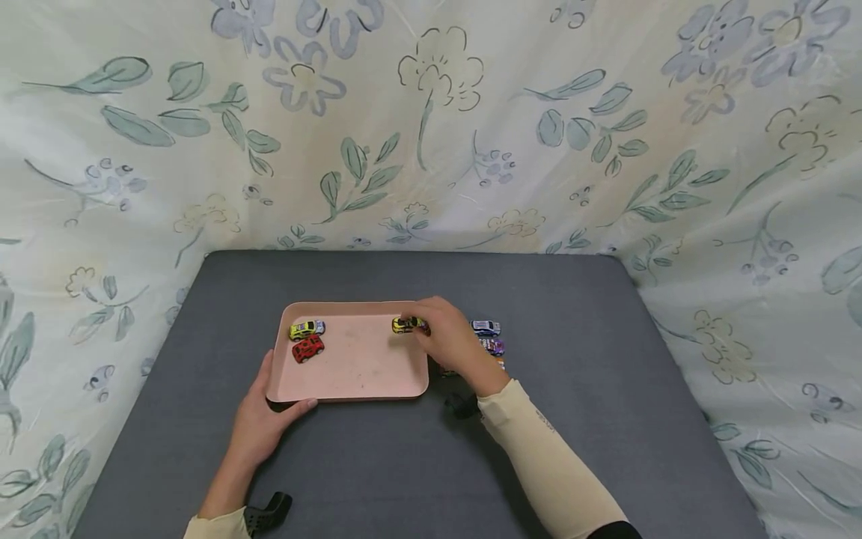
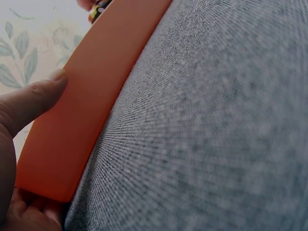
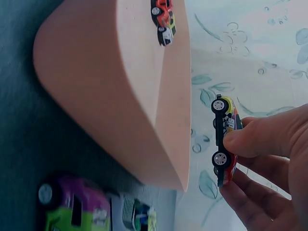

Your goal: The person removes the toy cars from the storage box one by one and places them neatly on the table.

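Note:
A pink tray [image 1: 367,374] lies on the grey table, and my left hand [image 1: 259,423] grips its near left corner. In the left wrist view the thumb [image 2: 45,91] presses the tray wall, with the fingers round the end. My right hand [image 1: 447,337] pinches a yellow, black and red toy car [image 3: 225,137] between thumb and fingers. The right wrist view shows this car held above the tray's rim, at the right end. At the tray's left end sit a yellow-green toy car [image 1: 307,329] and a red toy car [image 1: 308,349], side by side.
Right of the tray, partly behind my right hand, more toy cars stand on the table: a silver-blue car [image 1: 485,328], a purple car [image 1: 493,346] and others mostly hidden. A flowered cloth [image 1: 431,187] hangs behind the grey table [image 1: 572,299] and along its sides.

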A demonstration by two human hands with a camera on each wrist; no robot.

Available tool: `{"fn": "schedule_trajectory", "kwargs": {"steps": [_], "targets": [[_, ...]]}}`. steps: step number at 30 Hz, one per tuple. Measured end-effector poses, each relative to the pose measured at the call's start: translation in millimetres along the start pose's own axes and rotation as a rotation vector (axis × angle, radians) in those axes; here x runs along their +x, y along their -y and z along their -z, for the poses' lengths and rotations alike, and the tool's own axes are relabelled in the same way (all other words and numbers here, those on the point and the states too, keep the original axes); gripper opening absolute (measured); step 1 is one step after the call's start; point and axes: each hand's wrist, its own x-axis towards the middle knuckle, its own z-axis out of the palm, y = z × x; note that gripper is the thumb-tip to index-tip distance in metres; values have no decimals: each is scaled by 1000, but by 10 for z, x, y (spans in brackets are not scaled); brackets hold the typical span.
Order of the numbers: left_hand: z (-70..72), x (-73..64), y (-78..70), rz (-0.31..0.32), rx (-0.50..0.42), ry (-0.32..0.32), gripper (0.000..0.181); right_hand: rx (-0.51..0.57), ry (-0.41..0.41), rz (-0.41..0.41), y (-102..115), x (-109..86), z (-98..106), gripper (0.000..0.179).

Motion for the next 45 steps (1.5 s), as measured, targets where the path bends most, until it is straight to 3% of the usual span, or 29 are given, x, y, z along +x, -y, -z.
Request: {"fn": "schedule_trajectory", "kwargs": {"steps": [24,45], "targets": [[-12,-31,-43,1,-7,0,121,-25,4,-142,-373,-246,317,30],[-23,-32,-17,-10,4,-8,121,-31,-33,-192,-597,-455,479,27]]}}
